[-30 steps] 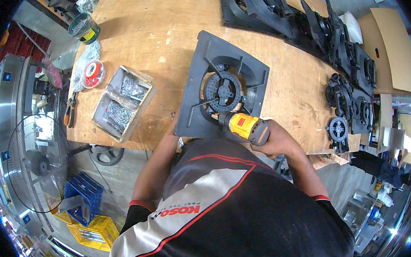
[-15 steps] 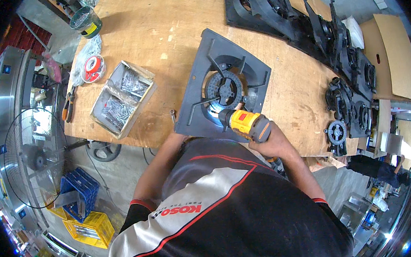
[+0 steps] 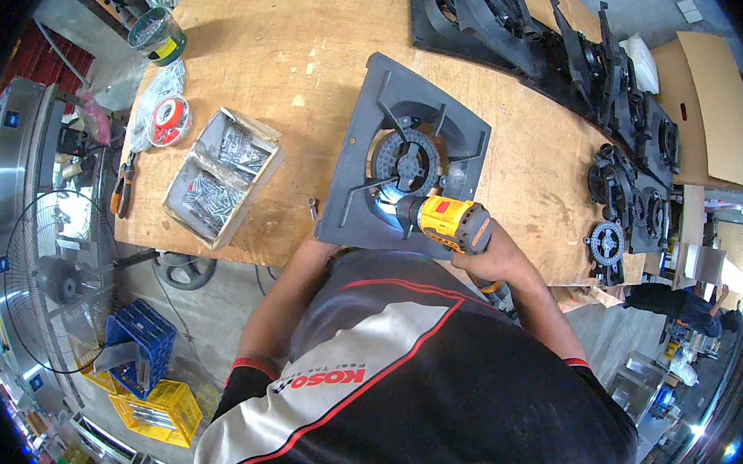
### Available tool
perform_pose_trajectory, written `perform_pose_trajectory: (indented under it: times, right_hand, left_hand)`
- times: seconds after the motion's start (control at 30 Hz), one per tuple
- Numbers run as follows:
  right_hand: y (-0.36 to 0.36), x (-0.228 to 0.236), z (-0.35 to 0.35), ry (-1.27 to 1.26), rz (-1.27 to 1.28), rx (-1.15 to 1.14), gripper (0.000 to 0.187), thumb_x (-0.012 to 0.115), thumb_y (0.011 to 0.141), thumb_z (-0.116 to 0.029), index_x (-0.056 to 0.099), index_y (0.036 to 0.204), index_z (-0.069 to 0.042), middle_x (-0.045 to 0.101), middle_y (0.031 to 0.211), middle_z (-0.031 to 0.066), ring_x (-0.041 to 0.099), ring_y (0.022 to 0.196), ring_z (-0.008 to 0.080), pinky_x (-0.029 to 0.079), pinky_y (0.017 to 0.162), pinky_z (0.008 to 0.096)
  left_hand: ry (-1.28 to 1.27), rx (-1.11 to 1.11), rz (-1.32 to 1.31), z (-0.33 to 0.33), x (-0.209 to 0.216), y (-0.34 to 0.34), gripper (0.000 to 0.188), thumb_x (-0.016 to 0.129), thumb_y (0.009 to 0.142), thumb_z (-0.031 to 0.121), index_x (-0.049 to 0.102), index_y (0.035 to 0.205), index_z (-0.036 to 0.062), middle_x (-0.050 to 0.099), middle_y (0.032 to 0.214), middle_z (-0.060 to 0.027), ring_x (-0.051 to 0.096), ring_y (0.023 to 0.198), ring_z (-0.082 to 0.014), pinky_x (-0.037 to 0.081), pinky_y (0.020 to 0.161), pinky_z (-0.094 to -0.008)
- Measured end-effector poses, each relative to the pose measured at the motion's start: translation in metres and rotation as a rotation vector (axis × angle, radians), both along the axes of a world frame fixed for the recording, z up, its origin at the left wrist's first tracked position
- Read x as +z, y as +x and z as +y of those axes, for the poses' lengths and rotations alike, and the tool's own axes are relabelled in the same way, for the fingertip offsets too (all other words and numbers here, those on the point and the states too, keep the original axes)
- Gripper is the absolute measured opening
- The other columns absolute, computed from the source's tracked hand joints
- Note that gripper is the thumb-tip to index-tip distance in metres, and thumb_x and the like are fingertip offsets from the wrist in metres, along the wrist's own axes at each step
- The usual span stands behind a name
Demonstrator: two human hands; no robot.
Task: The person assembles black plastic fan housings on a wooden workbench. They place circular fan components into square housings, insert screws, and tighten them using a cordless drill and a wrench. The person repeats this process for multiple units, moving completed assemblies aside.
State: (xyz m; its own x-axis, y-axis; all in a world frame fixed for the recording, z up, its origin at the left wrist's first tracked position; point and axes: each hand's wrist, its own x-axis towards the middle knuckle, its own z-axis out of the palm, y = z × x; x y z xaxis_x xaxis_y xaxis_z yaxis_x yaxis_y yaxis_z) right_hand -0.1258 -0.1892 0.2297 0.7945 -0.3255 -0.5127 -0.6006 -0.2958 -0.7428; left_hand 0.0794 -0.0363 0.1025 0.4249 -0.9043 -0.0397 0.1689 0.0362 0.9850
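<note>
1. Fingers of the right hand (image 3: pixel 497 257) are clamped round the grip of a yellow-and-black power driver (image 3: pixel 451 222); its body bears a small red patch, and the marks on its rear end are too small to make out.
2. Left hand (image 3: pixel 320 239) mostly hidden by the near left corner of a dark grey stove plate (image 3: pixel 355 150); whether its fingers are apart or together, I cannot tell.
3. That plate sits by the near edge of a wooden table (image 3: pixel 289 73), with a round burner (image 3: pixel 404 163) in its opening; the driver's nose points into the opening's near side; contact at the tip cannot be made out.
4. Toward the table's left edge stands a two-part box (image 3: pixel 254 185) of loose screws (image 3: pixel 212 196); beside it, along that edge, are orange-handled pliers (image 3: pixel 123 186) and a clear tub with a red ring (image 3: pixel 169 120).
5. Near the far left corner is a green tub (image 3: pixel 149 28) with a yellow label (image 3: pixel 165 50); black stove parts (image 3: pixel 522 37) line the right side.
6. Across the black shirt's (image 3: pixel 453 383) white panel runs bold red lettering.
</note>
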Motion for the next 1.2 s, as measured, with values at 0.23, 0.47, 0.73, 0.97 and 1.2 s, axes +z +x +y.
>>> perform_pose_trajectory:
  times: [0.23,0.47,0.73,0.97,1.2]
  right_hand:
    - [0.004,0.006,0.001,-0.039,0.019,-0.017,0.052,0.081,0.074,-0.022,0.066,0.120,-0.004,0.073,0.112,0.0140,0.070,0.104,0.0246,0.054,0.091,0.0357]
    - [0.003,0.006,0.002,-0.094,0.068,0.015,0.047,0.082,0.073,-0.025,0.069,0.113,-0.003,0.074,0.105,0.0149,0.072,0.099,0.0252,0.055,0.087,0.0363]
    - [0.003,0.004,0.000,-0.095,0.031,0.019,0.046,0.082,0.073,-0.027,0.071,0.111,-0.006,0.075,0.102,0.0148,0.073,0.096,0.0267,0.056,0.085,0.0366]
    - [-0.005,-0.009,-0.004,-0.069,0.030,-0.024,0.051,0.083,0.071,-0.026,0.068,0.116,-0.005,0.073,0.107,0.0157,0.072,0.100,0.0269,0.055,0.088,0.0368]
    - [-0.007,-0.014,-0.007,-0.079,-0.020,0.023,0.047,0.082,0.071,-0.026,0.070,0.111,-0.005,0.074,0.101,0.0154,0.073,0.095,0.0271,0.056,0.085,0.0366]
  left_hand:
    - [-0.010,-0.020,-0.021,-0.004,0.003,0.004,0.047,0.075,0.079,0.014,0.063,0.122,-0.0012,0.066,0.112,-0.0089,0.061,0.102,-0.0152,0.051,0.088,-0.0317]
    - [-0.007,-0.025,-0.029,-0.003,0.003,0.001,0.050,0.077,0.077,0.015,0.063,0.123,-0.0010,0.066,0.113,-0.0088,0.061,0.102,-0.0152,0.051,0.088,-0.0319]
    - [-0.007,-0.023,-0.035,0.000,0.003,0.001,0.053,0.079,0.075,0.016,0.063,0.123,-0.0008,0.066,0.113,-0.0088,0.060,0.102,-0.0151,0.051,0.088,-0.0322]
    - [-0.011,-0.039,-0.051,0.000,0.006,0.002,0.056,0.081,0.073,0.017,0.063,0.124,-0.0007,0.065,0.114,-0.0087,0.060,0.102,-0.0151,0.051,0.089,-0.0324]
    - [-0.010,-0.045,-0.058,-0.002,0.005,0.003,0.059,0.083,0.072,0.017,0.062,0.124,-0.0005,0.065,0.114,-0.0086,0.060,0.103,-0.0151,0.051,0.089,-0.0326]
